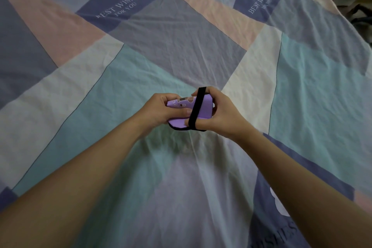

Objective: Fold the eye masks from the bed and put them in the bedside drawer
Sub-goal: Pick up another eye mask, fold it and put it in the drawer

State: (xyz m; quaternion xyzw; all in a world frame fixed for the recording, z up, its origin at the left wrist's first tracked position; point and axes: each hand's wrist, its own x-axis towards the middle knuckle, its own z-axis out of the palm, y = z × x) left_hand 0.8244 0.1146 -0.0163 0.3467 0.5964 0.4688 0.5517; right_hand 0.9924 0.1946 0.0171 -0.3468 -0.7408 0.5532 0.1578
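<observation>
risk: the black elastic strap (pixel 197 108), stretched across the folded purple eye mask (pixel 201 109) and over the right thumb, may snap off or spring the fold open if either grip loosens. the mask sits between both hands, raised just above the patchwork bed sheet (pixel 181 42). left hand (pixel 161 109) curls round its left end; right hand (pixel 219 113) grips its right end, thumb under the strap. the drawer is not in view.

Head view, looking down, close over bed (pixel 201 56).
</observation>
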